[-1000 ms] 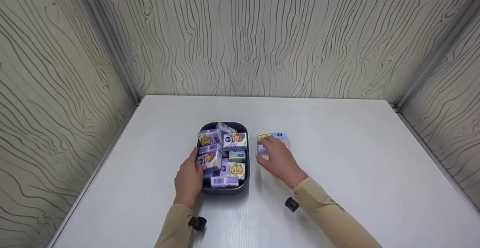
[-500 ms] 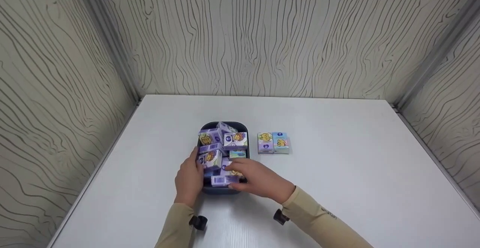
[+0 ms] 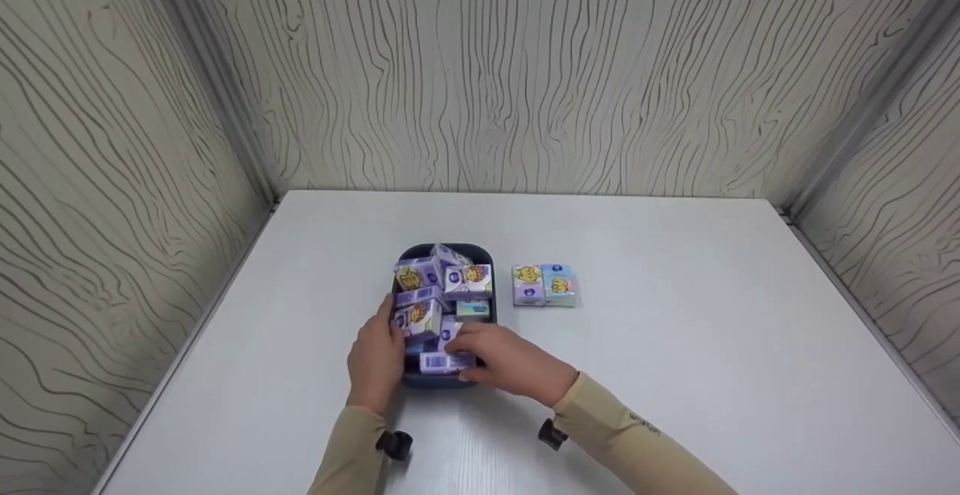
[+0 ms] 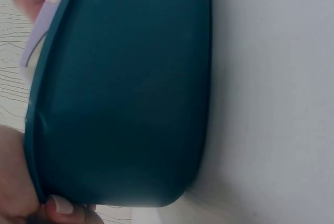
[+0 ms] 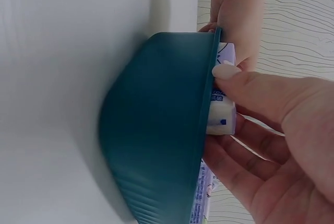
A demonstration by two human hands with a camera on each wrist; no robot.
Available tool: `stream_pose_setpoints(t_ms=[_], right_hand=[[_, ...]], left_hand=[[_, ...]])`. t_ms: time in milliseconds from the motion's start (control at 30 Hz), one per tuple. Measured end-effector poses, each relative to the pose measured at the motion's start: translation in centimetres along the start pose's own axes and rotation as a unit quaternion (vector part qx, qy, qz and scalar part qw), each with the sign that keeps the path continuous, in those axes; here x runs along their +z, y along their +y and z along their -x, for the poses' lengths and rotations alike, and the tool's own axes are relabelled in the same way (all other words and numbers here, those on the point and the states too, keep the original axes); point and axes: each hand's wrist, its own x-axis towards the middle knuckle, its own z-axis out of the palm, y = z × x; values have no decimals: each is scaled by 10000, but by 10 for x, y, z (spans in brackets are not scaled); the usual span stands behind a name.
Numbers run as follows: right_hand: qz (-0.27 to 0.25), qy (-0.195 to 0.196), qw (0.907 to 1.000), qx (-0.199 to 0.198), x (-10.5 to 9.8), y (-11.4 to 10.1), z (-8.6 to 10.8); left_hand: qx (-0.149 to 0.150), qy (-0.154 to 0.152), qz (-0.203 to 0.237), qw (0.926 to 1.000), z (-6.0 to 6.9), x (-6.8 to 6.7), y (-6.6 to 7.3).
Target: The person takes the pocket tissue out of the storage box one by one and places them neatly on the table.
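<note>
A dark teal plastic basket (image 3: 439,382) stands on the white table, filled with small purple tissue packs lying at various angles. My left hand (image 3: 375,360) grips its left rim; in the left wrist view the thumb (image 4: 62,205) lies against the outer wall. Over the near right corner, my right hand (image 3: 514,360) pinches a tissue pack (image 3: 442,363) at the front of the basket. The right wrist view shows that pack (image 5: 222,122) between thumb and fingers, just above the rim. Part of the load is hidden under the right hand.
Right of the basket, a purple tissue pack (image 3: 528,286) and a blue one (image 3: 558,286) lie side by side on the table (image 3: 697,330). Wood-patterned panels (image 3: 487,75) enclose the table at the back and both sides.
My right hand has left the packs on the table, moved left and toward me to the basket, and closed on the front tissue pack. My left hand stays on the rim.
</note>
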Motion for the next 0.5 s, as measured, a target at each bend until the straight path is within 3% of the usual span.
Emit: stream_pose_setpoints(t_ms=[500], right_hand=[[69,202,9995,-226,-4,-1,1]], left_hand=[[29,53,-76,10000,-1,0,-3]])
